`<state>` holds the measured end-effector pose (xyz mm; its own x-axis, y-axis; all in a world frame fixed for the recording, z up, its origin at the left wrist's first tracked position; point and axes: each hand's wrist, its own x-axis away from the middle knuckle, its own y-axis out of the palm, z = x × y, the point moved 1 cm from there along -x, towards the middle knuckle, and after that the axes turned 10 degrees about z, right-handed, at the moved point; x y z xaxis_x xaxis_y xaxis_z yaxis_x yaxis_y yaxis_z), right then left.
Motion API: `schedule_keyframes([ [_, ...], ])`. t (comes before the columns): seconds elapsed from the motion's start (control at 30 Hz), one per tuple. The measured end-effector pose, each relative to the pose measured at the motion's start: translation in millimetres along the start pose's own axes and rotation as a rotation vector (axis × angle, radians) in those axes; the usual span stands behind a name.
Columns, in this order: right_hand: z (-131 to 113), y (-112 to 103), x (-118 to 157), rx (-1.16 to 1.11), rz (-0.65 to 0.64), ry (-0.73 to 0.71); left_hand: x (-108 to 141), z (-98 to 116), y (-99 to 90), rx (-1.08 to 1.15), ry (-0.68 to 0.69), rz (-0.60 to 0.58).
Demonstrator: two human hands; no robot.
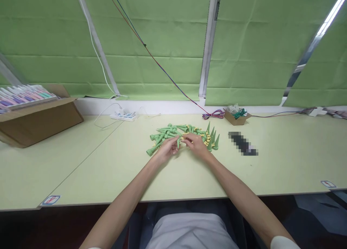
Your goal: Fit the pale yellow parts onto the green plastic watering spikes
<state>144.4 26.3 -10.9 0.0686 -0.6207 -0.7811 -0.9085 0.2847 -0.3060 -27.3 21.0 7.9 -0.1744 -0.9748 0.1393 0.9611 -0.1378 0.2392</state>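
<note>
Light shirt (193, 231) nearest camera; hands close together at the near edge of the pile on the desk (108, 180), left hand (168, 147) pinching a green spike (178, 142) tip-down, right hand (197, 144) fingers curled against its top, cannot tell if gripping anything. Work looks partway at best: a few upright spikes (213, 139) at the pile's right end, many green pieces (169, 134) and small yellow pieces (208, 133) loose. Far right, small box (235, 120) holding clear plastic and green stuff; far left, big carton (43, 123) of coloured pens (25, 97).
</note>
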Motion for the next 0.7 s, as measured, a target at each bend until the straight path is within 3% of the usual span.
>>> schedule_keyframes([
  [0.37, -2.3, -0.8, 1.7, -0.002, -0.012, 0.035, -0.6, 3.1, -2.0, -0.001, 0.028, -0.047],
  [0.7, -3.1, 0.9, 1.6, -0.008, 0.009, 0.037, 0.4, 2.4, -1.3, 0.026, -0.06, -0.068],
])
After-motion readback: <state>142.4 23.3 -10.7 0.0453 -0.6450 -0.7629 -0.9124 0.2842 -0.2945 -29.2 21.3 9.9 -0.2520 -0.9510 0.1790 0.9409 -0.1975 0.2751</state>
